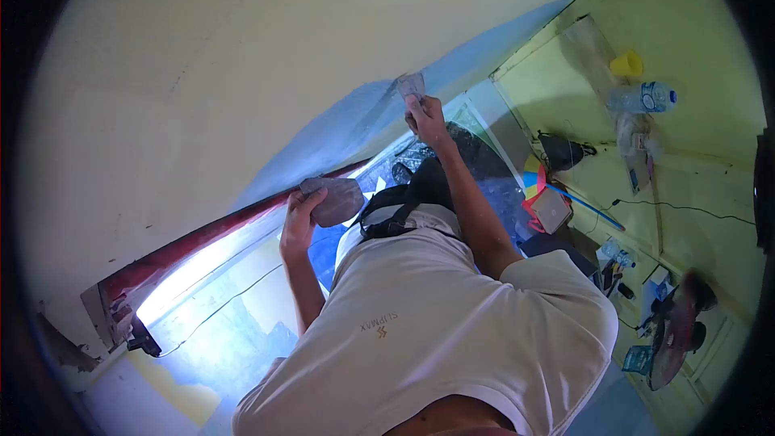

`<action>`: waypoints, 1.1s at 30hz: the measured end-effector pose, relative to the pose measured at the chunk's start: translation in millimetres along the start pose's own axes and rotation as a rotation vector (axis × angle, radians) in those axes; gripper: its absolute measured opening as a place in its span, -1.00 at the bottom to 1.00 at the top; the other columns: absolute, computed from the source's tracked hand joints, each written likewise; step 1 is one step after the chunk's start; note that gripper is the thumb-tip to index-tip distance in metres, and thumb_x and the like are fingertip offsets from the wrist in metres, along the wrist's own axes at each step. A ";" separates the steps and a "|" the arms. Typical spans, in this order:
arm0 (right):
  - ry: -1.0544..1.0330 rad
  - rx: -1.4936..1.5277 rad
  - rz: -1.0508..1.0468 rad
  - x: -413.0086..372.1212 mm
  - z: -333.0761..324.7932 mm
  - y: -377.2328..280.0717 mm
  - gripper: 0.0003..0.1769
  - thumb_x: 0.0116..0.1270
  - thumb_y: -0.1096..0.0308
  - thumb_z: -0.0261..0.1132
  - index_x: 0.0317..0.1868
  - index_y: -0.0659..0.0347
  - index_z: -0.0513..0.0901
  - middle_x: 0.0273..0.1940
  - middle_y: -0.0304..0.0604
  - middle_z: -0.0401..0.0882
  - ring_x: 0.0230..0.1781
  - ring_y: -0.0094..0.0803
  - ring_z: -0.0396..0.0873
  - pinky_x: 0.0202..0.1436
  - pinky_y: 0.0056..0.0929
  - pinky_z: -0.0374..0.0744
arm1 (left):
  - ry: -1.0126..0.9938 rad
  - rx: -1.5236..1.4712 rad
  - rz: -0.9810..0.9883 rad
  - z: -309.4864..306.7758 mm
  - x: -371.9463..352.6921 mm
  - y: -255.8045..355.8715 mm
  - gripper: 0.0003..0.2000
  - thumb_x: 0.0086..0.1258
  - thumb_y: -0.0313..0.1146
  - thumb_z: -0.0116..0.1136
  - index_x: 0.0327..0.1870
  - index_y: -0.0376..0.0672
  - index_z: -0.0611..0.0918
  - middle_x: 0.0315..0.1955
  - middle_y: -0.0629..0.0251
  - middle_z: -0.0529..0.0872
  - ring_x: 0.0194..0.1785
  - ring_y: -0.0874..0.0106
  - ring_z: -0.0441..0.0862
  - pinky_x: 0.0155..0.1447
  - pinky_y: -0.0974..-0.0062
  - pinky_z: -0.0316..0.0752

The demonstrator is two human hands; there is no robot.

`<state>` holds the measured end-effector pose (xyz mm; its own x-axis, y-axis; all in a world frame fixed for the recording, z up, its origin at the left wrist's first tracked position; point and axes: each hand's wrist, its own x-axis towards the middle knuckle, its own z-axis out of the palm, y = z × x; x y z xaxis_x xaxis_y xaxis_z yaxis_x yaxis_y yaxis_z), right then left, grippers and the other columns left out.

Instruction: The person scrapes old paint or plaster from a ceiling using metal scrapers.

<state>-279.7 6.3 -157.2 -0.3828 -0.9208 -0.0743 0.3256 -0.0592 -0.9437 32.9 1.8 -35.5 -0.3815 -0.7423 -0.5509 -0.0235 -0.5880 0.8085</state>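
Note:
My left hand [300,222] is closed around the edge of a flat, grey-brown slab with rounded corners [337,201], held just off the wall. Up ahead, my right hand [426,119] pinches a smaller flat grey scraper-like piece [411,85], its far edge at the wall. That wall [242,73] is cream over most of its surface, with a blue strip [339,125] along its edge. Greyish smears show on the blue beside the small piece. I cannot make out what either piece is made of.
A bright light [190,270] glows beside a dark red ledge [161,252], near a black fitting [144,341] with a cable. On the right, a shelf bears a yellow cup [627,64] and a water bottle [642,98]. A black bag [563,151] and blue stick [585,203] are below.

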 end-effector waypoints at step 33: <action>-0.065 -0.016 -0.026 -4.3 12.1 -12.3 -0.49 0.49 -0.02 0.14 -0.53 0.17 0.41 -0.75 -0.39 0.26 -0.81 -0.66 0.20 -0.75 -0.59 0.19 | 0.001 -0.042 0.042 -12.2 1.4 -14.7 -0.77 0.33 -0.44 0.20 -0.03 -0.29 0.63 -0.12 0.21 0.72 -0.03 0.37 0.68 0.12 0.38 0.54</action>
<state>-271.6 6.3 -141.4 -0.3341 -0.9421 -0.0294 0.3024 -0.0776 -0.9500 44.0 5.5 -50.7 -0.3804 -0.7669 -0.5169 0.0310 -0.5692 0.8216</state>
